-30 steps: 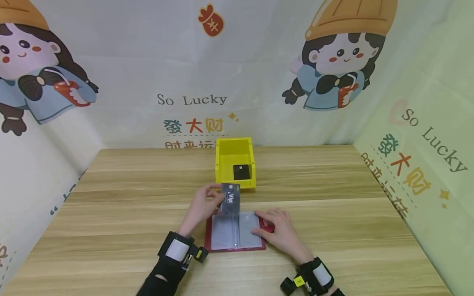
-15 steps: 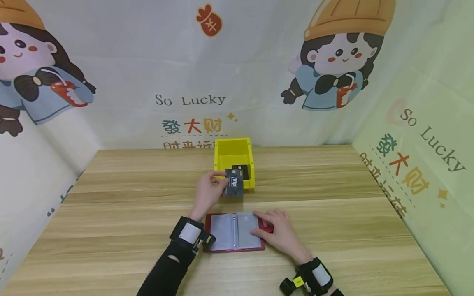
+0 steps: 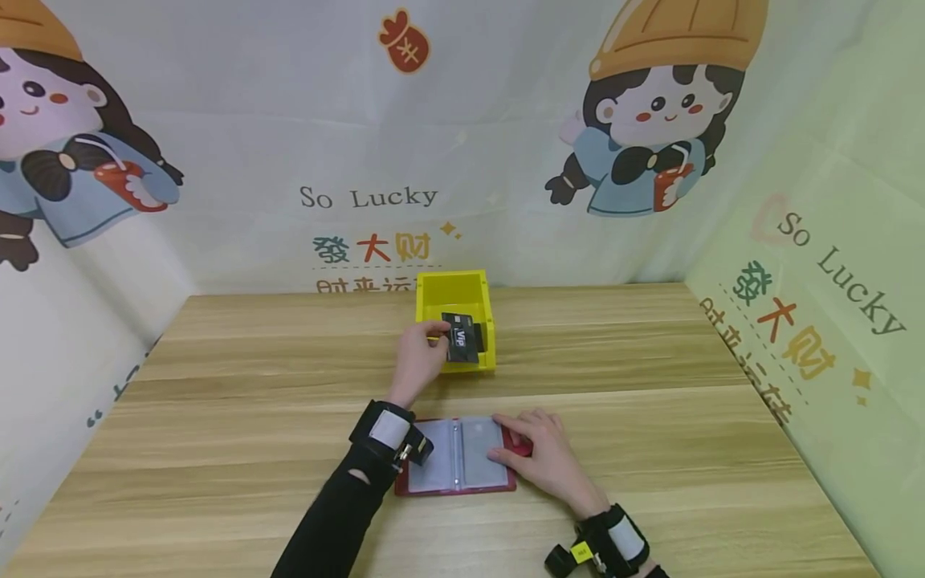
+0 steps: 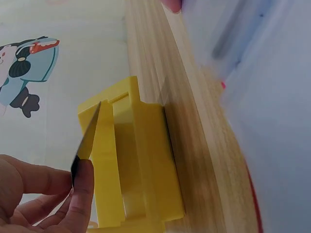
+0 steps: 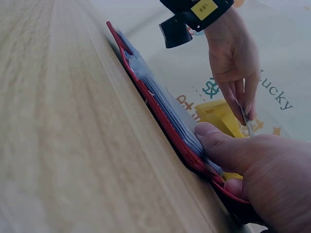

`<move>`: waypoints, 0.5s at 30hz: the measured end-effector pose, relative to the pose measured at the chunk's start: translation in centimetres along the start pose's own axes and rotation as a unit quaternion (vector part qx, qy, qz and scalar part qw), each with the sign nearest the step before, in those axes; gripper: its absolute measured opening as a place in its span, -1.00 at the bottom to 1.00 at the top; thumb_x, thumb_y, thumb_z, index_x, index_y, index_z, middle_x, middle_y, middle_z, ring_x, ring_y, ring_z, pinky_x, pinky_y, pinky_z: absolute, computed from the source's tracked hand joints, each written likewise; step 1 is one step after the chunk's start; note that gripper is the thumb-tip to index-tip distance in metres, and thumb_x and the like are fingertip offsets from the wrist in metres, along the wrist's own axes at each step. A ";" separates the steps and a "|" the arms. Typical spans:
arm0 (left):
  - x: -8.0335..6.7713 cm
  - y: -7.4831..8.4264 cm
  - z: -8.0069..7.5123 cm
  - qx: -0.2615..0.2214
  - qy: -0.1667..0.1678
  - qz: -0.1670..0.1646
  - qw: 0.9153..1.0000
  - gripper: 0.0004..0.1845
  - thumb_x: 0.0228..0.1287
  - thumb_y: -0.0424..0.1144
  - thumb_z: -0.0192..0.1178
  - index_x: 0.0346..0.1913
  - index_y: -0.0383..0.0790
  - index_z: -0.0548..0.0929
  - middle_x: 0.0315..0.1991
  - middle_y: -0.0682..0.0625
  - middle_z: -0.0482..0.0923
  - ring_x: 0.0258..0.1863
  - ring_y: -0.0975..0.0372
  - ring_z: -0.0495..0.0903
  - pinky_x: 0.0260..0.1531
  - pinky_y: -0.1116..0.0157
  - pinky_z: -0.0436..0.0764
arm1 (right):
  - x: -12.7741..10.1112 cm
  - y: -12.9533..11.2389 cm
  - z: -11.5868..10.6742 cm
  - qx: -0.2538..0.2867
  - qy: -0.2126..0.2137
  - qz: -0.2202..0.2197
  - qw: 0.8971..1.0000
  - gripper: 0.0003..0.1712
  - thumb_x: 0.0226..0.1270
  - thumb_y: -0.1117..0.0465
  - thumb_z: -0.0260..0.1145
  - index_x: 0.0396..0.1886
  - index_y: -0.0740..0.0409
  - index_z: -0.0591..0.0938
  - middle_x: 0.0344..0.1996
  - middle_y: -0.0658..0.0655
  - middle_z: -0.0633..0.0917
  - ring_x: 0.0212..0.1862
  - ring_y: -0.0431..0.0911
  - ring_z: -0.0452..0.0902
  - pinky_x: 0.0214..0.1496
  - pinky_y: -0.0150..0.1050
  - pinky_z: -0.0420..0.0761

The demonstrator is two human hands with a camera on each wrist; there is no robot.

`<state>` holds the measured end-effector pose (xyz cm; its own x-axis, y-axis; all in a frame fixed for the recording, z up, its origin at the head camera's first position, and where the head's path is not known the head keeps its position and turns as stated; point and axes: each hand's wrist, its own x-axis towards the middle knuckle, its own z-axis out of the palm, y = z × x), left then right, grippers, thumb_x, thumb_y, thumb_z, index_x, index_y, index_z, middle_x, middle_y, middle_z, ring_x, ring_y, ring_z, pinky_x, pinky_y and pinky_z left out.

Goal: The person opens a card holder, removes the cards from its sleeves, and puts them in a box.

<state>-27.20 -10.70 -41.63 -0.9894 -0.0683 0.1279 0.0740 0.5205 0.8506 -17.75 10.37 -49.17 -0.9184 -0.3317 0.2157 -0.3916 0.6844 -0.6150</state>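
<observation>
A dark VIP card (image 3: 461,339) is pinched between the thumb and fingers of my left hand (image 3: 421,357), over the near part of the yellow bin (image 3: 454,282). In the left wrist view the card (image 4: 87,138) appears edge-on above the bin's rim. Another black card (image 3: 480,337) lies inside the bin, mostly hidden behind the held one. The red card holder (image 3: 509,482) lies spread on the table with clear sleeves showing. My right hand (image 3: 545,453) grips its right side; in the right wrist view the thumb (image 5: 214,138) presses on the stacked sleeves.
The wooden table (image 3: 650,385) extends to both sides of the bin and the card holder. A printed cloth (image 3: 506,144) hangs behind the table and along its sides. Each wrist wears a black strap with a small camera.
My left hand has carried the VIP card from above the card holder, forward and slightly right, to over the bin. My right hand has stayed on the card holder.
</observation>
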 end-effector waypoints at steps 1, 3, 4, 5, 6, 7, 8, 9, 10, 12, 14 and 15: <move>0.1 0.0 0.1 0.000 -0.001 -0.002 1.000 -0.69 0.34 -0.44 0.10 0.08 -0.39 0.69 0.01 -0.29 0.69 -0.14 0.01 0.69 -0.28 0.31 0.62 | 0.0 0.0 0.0 0.000 -0.001 -0.001 1.000 -0.43 0.16 -0.04 0.52 0.15 0.06 0.71 -0.39 -0.14 0.60 -0.25 -0.27 0.27 -0.04 -0.23 0.18; 0.5 0.1 0.3 0.001 0.000 0.001 1.000 -0.66 0.29 -0.49 0.06 0.08 -0.42 0.68 0.01 -0.31 0.69 -0.23 0.04 0.67 -0.36 0.37 0.55 | 0.0 0.0 0.0 0.000 -0.001 -0.004 1.000 -0.43 0.16 -0.04 0.52 0.15 0.05 0.71 -0.40 -0.15 0.58 -0.26 -0.27 0.26 -0.05 -0.24 0.17; 0.6 0.1 0.4 0.004 0.002 0.003 1.000 -0.64 0.26 -0.51 0.05 0.07 -0.43 0.68 0.01 -0.31 0.69 -0.27 0.06 0.65 -0.39 0.40 0.50 | 0.0 0.0 0.0 0.000 -0.001 -0.005 1.000 -0.43 0.16 -0.04 0.52 0.15 0.05 0.71 -0.40 -0.16 0.58 -0.26 -0.27 0.26 -0.05 -0.24 0.17; 0.7 0.2 0.5 0.005 0.003 0.005 1.000 -0.63 0.24 -0.54 0.03 0.07 -0.45 0.68 0.01 -0.32 0.69 -0.31 0.08 0.62 -0.42 0.42 0.45 | -0.1 0.0 0.0 0.000 0.000 -0.006 1.000 -0.43 0.16 -0.04 0.52 0.15 0.05 0.71 -0.40 -0.16 0.58 -0.26 -0.27 0.25 -0.05 -0.24 0.17; 0.8 0.3 0.6 0.005 0.004 0.005 1.000 -0.62 0.23 -0.55 0.03 0.08 -0.46 0.67 0.01 -0.32 0.69 -0.33 0.08 0.59 -0.44 0.43 0.40 | -0.1 0.1 0.0 0.000 0.000 -0.006 1.000 -0.44 0.16 -0.04 0.52 0.15 0.05 0.71 -0.40 -0.16 0.58 -0.26 -0.27 0.25 -0.05 -0.24 0.17; 0.9 0.4 0.7 0.008 0.005 0.008 1.000 -0.61 0.23 -0.57 0.02 0.09 -0.47 0.67 0.03 -0.33 0.69 -0.33 0.08 0.57 -0.44 0.43 0.37 | -0.1 0.1 0.0 -0.001 0.001 -0.006 1.000 -0.44 0.16 -0.04 0.53 0.15 0.05 0.71 -0.40 -0.16 0.58 -0.25 -0.28 0.26 -0.05 -0.23 0.17; 1.0 0.5 0.8 0.010 0.006 0.008 1.000 -0.60 0.23 -0.57 0.01 0.10 -0.47 0.66 0.05 -0.33 0.68 -0.31 0.08 0.55 -0.43 0.42 0.36 | -0.1 0.1 0.0 -0.001 0.002 -0.007 1.000 -0.44 0.15 -0.04 0.53 0.15 0.05 0.71 -0.40 -0.16 0.58 -0.25 -0.28 0.26 -0.04 -0.23 0.18; 1.1 0.7 0.9 0.014 0.004 0.006 1.000 -0.60 0.25 -0.57 0.02 0.12 -0.47 0.65 0.08 -0.32 0.67 -0.27 0.08 0.55 -0.40 0.41 0.36 | -0.1 0.1 0.0 -0.002 0.003 -0.007 1.000 -0.44 0.15 -0.04 0.53 0.15 0.05 0.71 -0.40 -0.16 0.58 -0.25 -0.28 0.26 -0.04 -0.23 0.18; 1.1 0.8 1.1 0.018 0.003 0.004 1.000 -0.60 0.27 -0.57 0.02 0.14 -0.46 0.64 0.10 -0.31 0.66 -0.24 0.06 0.54 -0.39 0.38 0.36 | -0.1 0.1 0.0 -0.003 0.003 -0.007 1.000 -0.44 0.15 -0.04 0.53 0.15 0.05 0.71 -0.41 -0.16 0.57 -0.25 -0.28 0.26 -0.03 -0.22 0.18; 1.3 1.1 1.4 0.029 -0.001 0.001 1.000 -0.59 0.30 -0.56 0.01 0.17 -0.44 0.62 0.15 -0.31 0.64 -0.14 0.02 0.55 -0.32 0.32 0.42 | -0.1 0.2 0.0 -0.004 0.003 -0.006 1.000 -0.44 0.15 -0.04 0.53 0.15 0.05 0.71 -0.41 -0.17 0.57 -0.25 -0.28 0.26 -0.03 -0.22 0.18; 1.5 1.2 1.7 0.046 -0.004 0.001 0.999 -0.60 0.32 -0.55 0.01 0.19 -0.43 0.61 0.17 -0.30 0.63 -0.04 0.00 0.58 -0.18 0.25 0.53 | -0.1 0.2 0.0 -0.003 0.002 -0.005 1.000 -0.44 0.16 -0.04 0.52 0.15 0.04 0.71 -0.42 -0.17 0.55 -0.25 -0.28 0.26 -0.03 -0.22 0.18; 1.6 1.3 1.9 0.054 -0.006 0.001 0.999 -0.60 0.33 -0.55 0.01 0.20 -0.43 0.61 0.18 -0.30 0.62 0.00 -0.02 0.59 -0.10 0.20 0.56 | -0.1 0.2 0.0 -0.003 0.002 -0.003 1.000 -0.44 0.16 -0.04 0.52 0.15 0.04 0.71 -0.42 -0.17 0.55 -0.25 -0.27 0.27 -0.03 -0.22 0.18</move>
<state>-28.91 -8.55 -41.26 -0.9908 -0.0574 0.1229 0.0629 0.6089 0.7908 -17.75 10.51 -49.33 -0.9158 -0.3344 0.2224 -0.3983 0.6859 -0.6090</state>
